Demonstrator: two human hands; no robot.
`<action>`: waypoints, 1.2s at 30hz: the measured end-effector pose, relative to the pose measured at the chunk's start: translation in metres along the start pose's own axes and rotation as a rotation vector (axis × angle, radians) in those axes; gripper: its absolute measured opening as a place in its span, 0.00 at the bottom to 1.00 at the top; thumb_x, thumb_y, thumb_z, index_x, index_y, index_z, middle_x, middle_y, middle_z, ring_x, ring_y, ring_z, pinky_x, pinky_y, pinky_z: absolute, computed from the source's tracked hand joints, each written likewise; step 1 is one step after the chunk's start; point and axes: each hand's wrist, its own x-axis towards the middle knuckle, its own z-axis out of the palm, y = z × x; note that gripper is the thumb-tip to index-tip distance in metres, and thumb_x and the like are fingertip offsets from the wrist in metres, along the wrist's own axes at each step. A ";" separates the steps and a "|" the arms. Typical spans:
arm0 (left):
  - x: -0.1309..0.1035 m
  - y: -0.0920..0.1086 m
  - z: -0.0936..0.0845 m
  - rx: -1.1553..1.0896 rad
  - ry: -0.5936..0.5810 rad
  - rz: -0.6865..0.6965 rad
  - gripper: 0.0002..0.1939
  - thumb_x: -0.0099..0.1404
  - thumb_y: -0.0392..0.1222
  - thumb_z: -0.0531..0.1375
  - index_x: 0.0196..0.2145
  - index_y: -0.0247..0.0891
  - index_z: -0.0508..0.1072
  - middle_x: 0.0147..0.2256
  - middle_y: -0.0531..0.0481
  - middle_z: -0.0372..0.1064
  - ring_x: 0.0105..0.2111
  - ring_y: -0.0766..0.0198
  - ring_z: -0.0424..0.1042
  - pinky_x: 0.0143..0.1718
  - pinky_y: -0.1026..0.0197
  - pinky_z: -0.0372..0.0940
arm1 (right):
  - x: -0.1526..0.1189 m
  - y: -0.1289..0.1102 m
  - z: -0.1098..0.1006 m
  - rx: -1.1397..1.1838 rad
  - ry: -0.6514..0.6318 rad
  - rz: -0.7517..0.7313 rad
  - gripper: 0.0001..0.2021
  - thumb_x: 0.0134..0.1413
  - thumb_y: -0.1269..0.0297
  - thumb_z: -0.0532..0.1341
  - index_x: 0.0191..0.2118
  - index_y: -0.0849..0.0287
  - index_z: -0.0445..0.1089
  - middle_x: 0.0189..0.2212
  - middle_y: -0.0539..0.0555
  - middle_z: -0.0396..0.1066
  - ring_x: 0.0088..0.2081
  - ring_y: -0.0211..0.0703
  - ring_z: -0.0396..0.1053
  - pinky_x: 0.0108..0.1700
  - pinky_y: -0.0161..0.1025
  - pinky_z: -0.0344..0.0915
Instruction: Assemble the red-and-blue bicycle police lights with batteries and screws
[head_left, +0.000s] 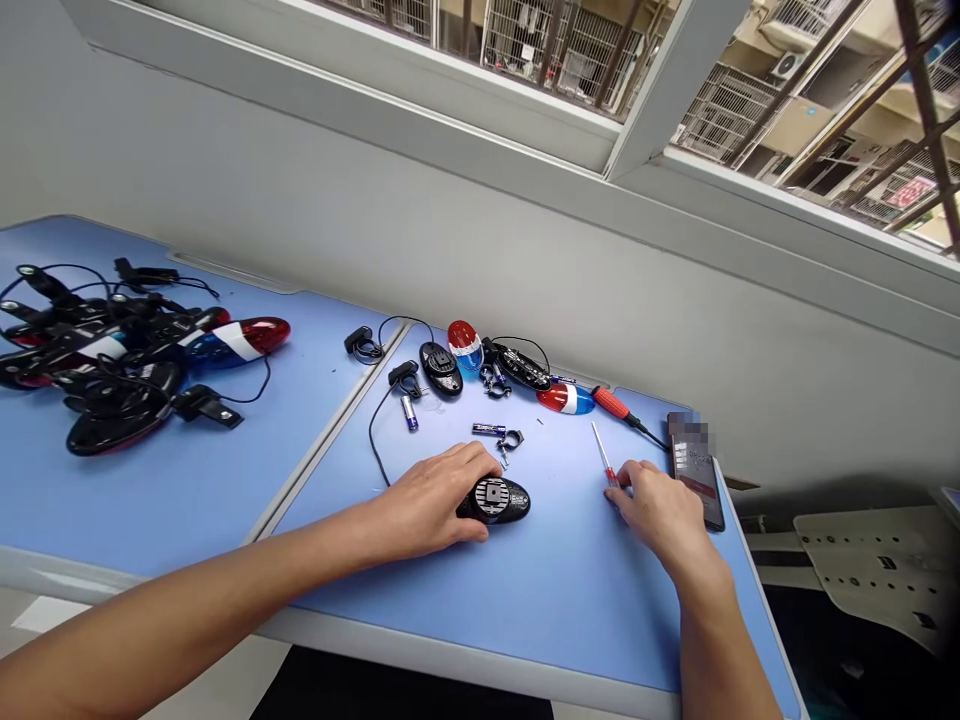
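My left hand (439, 500) is wrapped around the left end of a black oval light housing (516, 500) lying on the table, its round ribbed mount facing up. A thin black cable runs from near that hand to a small black clip piece (403, 374). On the right, my right hand (664, 505) pinches the red handle of a small screwdriver (602, 450), whose shaft points away from me. Just beyond the housing lie a blue battery (488, 429), a black ring clamp (511, 440) and small screws. Another battery (409, 413) rests further left.
Toward the wall sit another black housing (441, 368), an opened one (523, 368) and red-white-blue covers (465, 342). A red-handled tool (611, 402) lies near a phone (696, 470) at the right edge. Assembled lights (244, 340) are heaped on the left table.
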 end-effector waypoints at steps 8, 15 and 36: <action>0.003 -0.005 -0.001 0.020 0.040 0.052 0.22 0.57 0.36 0.66 0.47 0.42 0.66 0.46 0.49 0.66 0.47 0.54 0.66 0.44 0.56 0.63 | -0.015 0.016 -0.005 0.727 0.413 -0.318 0.11 0.58 0.53 0.60 0.38 0.54 0.75 0.30 0.53 0.75 0.27 0.42 0.68 0.30 0.39 0.62; 0.005 -0.007 0.002 0.026 0.059 0.114 0.23 0.56 0.33 0.66 0.49 0.42 0.66 0.47 0.48 0.66 0.48 0.54 0.65 0.47 0.55 0.63 | -0.023 -0.003 -0.007 1.291 0.414 -0.555 0.08 0.51 0.58 0.67 0.35 0.56 0.75 0.28 0.51 0.69 0.26 0.37 0.64 0.25 0.35 0.63; 0.004 -0.009 0.004 0.015 0.087 0.135 0.23 0.57 0.34 0.66 0.49 0.43 0.67 0.47 0.47 0.66 0.48 0.54 0.66 0.47 0.54 0.63 | -0.032 -0.019 -0.002 1.142 0.666 -0.742 0.04 0.62 0.66 0.58 0.36 0.56 0.69 0.28 0.51 0.66 0.27 0.38 0.62 0.26 0.36 0.59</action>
